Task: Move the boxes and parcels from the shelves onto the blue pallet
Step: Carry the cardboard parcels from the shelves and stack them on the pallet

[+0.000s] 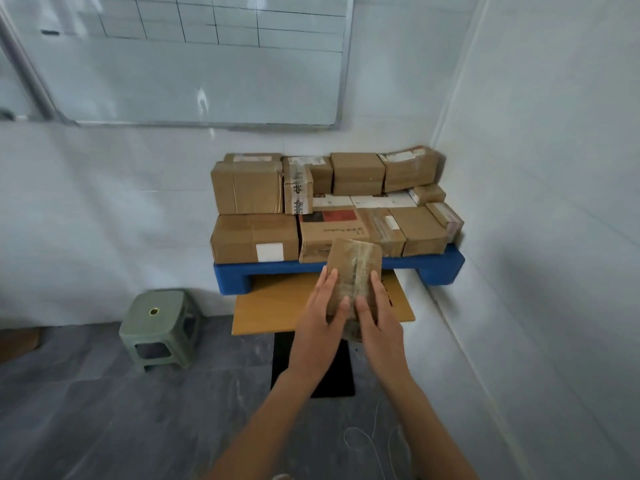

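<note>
Parcel (353,271) sits between both hands, left grip (320,318) and right grip (375,320) clasping its sides, near the pallet (440,268).

We cannot read the blurred labels on the stacked boxes (329,202) upon the blue pallet (433,265). In front of the pallet, our hands hide the parcel's (353,271) lower end, and the pallet's rear is hidden behind the boxes.

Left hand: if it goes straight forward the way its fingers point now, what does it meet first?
Probably the front edge of the blue plastic pallet, or the brown cardboard boxes stacked on it. The left hand already holds the taped brown parcel together with the right hand; depth is unclear.
</note>
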